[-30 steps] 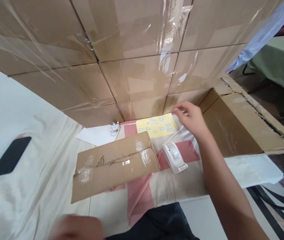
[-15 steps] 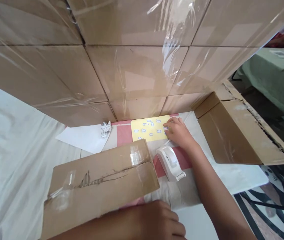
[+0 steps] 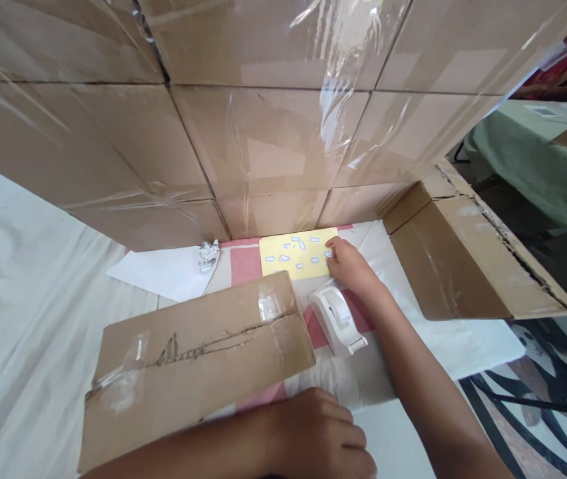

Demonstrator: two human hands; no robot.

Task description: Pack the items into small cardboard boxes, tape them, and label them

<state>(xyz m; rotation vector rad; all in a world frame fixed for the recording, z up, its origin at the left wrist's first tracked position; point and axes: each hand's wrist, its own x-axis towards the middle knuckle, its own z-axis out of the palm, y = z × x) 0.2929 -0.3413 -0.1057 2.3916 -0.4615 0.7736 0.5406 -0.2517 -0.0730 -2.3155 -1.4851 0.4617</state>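
Observation:
At the right edge of a yellow sheet (image 3: 291,249), my right hand (image 3: 348,263) bends its fingers down beside small blue-outlined paper pieces (image 3: 315,260). Its thumb and index finger come close together over one piece; whether they grip anything is too small to make out. My left hand (image 3: 326,439) is curled closed at the lower middle, palm hidden, in front of a closed cardboard box (image 3: 198,352). Between my hands stands a white tape dispenser (image 3: 336,319), touched by neither. Several of the outlined pieces lie scattered over the yellow sheet.
A wall of taped cardboard boxes (image 3: 273,140) rises behind the yellow sheet. To the right lies an open cardboard box (image 3: 448,259). A crumpled printed scrap (image 3: 208,256) rests on white paper (image 3: 168,273) at the left. Beyond, a person sits near a green-covered table (image 3: 523,133).
The view has shifted slightly. My right hand stays at the sheet's right edge with its fingers drawn in more. My left hand remains curled in front.

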